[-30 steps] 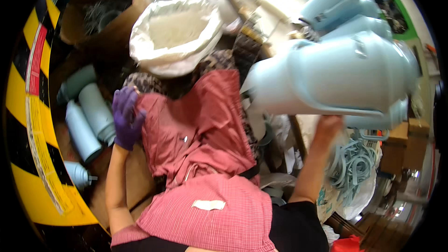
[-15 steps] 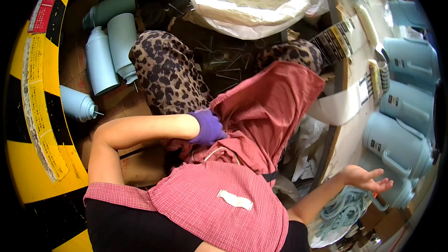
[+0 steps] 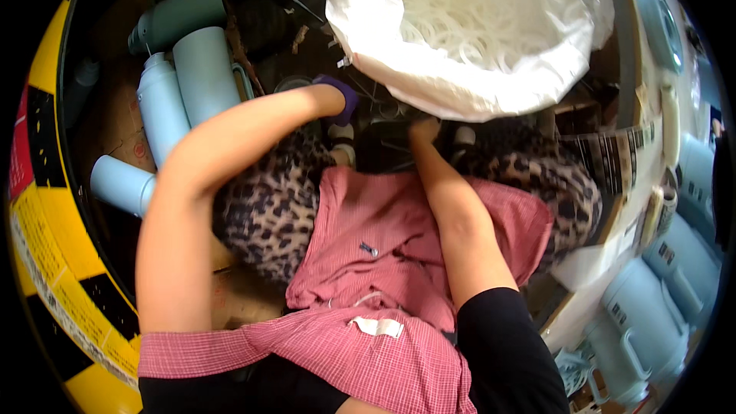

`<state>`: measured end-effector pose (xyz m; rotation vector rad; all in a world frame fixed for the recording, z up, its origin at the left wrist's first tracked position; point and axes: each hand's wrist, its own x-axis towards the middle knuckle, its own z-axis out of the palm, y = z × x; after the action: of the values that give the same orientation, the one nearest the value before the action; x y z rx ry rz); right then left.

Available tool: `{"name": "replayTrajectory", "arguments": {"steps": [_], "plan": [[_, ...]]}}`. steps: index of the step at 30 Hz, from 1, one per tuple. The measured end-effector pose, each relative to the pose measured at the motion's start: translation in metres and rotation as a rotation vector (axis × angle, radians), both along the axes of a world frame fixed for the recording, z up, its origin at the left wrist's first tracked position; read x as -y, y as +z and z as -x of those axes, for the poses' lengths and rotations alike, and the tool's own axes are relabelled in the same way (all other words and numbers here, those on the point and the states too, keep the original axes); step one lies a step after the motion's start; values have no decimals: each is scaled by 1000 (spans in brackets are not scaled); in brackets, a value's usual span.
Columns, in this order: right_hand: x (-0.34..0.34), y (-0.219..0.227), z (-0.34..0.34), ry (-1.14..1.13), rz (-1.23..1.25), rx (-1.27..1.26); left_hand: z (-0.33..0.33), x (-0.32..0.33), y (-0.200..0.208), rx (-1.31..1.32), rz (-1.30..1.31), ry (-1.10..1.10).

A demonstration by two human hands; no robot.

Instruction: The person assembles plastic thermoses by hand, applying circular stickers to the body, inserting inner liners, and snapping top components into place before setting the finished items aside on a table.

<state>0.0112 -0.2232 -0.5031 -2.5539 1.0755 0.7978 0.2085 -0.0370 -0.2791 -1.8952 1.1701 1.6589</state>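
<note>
My left hand [image 3: 343, 100], in a purple glove, reaches low past my left knee toward the dark floor. Its fingers are hidden from me. Between my knees my bare right hand [image 3: 423, 130] is down at the floor just below a white sack [image 3: 460, 100]; it is small and blurred, and its fingers do not show clearly. Thin metal rods [image 3: 395, 146] lie scattered on the floor around it. The sack stands open in front of me, full of translucent white rings [image 3: 468, 15].
Left of me, light blue bottle bodies [image 3: 162, 100] and a dark green one [image 3: 180, 15] lie on cardboard. A yellow-and-black striped edge [image 3: 65, 253] curves along the far left. Light blue jugs with handles [image 3: 644, 307] line the bench on the right.
My right hand has come from the bench side on the right down between my knees. My left hand has moved forward from my lap toward the floor. The view has shifted.
</note>
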Motion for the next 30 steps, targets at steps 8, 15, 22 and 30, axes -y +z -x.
{"name": "replayTrajectory", "arguments": {"steps": [8,15,22,30], "plan": [[-25,-60,-23,-182,43,-114,21,-89,-239,550,439,900],[8,-72,-12,-186,-57,218,-3,-98,-182,29,861,1353],[-14,-5,12,-184,-398,829,-23,-93,-195,156,777,1057],[-57,-2,98,-346,-245,301,132,-49,-254,113,748,805]]}}
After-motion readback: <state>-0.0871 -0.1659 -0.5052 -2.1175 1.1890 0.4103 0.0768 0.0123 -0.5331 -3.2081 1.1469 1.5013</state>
